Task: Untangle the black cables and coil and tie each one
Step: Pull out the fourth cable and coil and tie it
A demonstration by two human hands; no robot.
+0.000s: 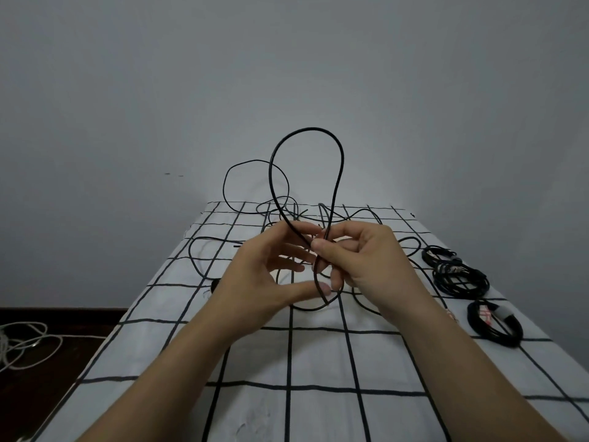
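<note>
A black cable (340, 161) rises in a tall loop above both hands over the checked bed. My right hand (366, 260) pinches the loop's crossing strands between thumb and fingers. My left hand (264, 275) is beside it, fingers spread, thumb touching the strand that hangs below into a small lower loop. More loose black cable (229, 186) lies tangled behind, one loop standing up at the bed's far end. On the right lie coiled, tied black cables (459, 275) and another coil (494, 323).
The bed carries a white sheet with a black grid (318, 362). A grey wall stands close behind it. To the left the dark floor holds loose white cord (28, 346).
</note>
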